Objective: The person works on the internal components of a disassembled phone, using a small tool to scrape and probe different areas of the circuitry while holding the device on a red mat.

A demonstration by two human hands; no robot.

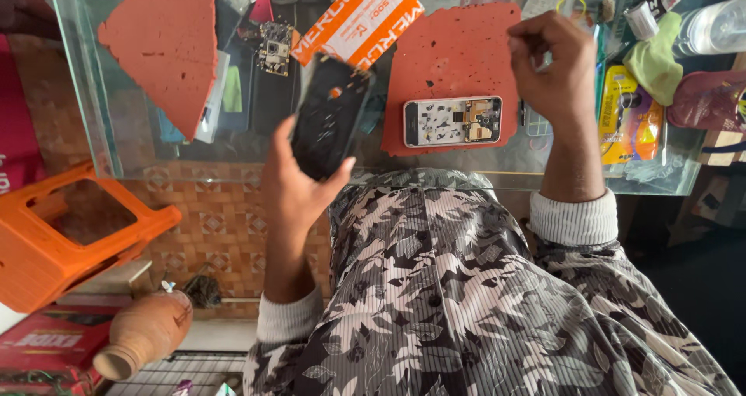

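Note:
My left hand (299,186) holds a black phone panel (329,115), tilted, above the near edge of the glass table (93,93). My right hand (553,62) is raised over the table's right side with its fingers curled shut; I cannot tell whether anything small is in it. Between the hands an opened phone (452,121) lies flat, its white inside facing up, on a red-orange mat (451,54).
A second red-orange mat (167,42), a circuit board (273,48) and an orange-and-white box (359,17) lie on the glass. Green cloth (654,62), a yellow packet (628,116) and bottles crowd the right. An orange plastic stool (70,237) and a clay pot (144,332) stand on the floor at left.

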